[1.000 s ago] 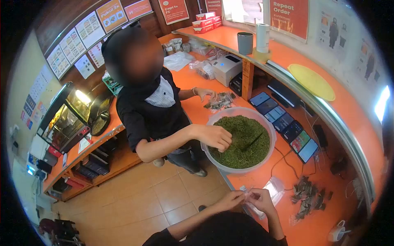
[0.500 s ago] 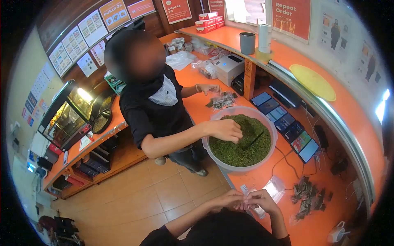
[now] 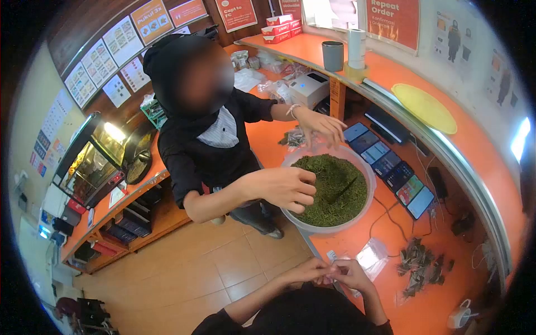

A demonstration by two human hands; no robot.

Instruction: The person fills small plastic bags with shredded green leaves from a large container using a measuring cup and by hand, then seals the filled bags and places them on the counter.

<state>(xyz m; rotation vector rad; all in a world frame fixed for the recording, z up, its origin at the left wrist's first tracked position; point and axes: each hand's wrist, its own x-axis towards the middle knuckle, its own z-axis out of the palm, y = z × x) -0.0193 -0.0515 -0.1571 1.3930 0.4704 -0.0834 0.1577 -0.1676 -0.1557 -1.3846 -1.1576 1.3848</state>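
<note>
At the bottom centre, my left hand (image 3: 308, 271) and my right hand (image 3: 353, 274) meet at the fingertips, pinched on something too small to make out. Just beyond them a clear plastic packet (image 3: 373, 255) lies on the orange counter (image 3: 329, 245). To their right is a pile of small dark green packets (image 3: 420, 267). A large round translucent tub (image 3: 371, 196) stands ahead of my hands, full of chopped green leaves (image 3: 324, 195) with a dark utensil (image 3: 345, 191) stuck in them.
A co-worker (image 3: 206, 134) stands across the tub, both hands raised over its rim. Several phones (image 3: 385, 164) lie along the right side, with cables nearby. A printer (image 3: 308, 89), a grey cup (image 3: 333, 56) and a yellow tray (image 3: 424, 108) are farther back.
The co-worker's one hand has moved from over the leaves towards the tub's near-left rim; the other has come from the small packets to above the tub's far rim. My hands have barely moved.
</note>
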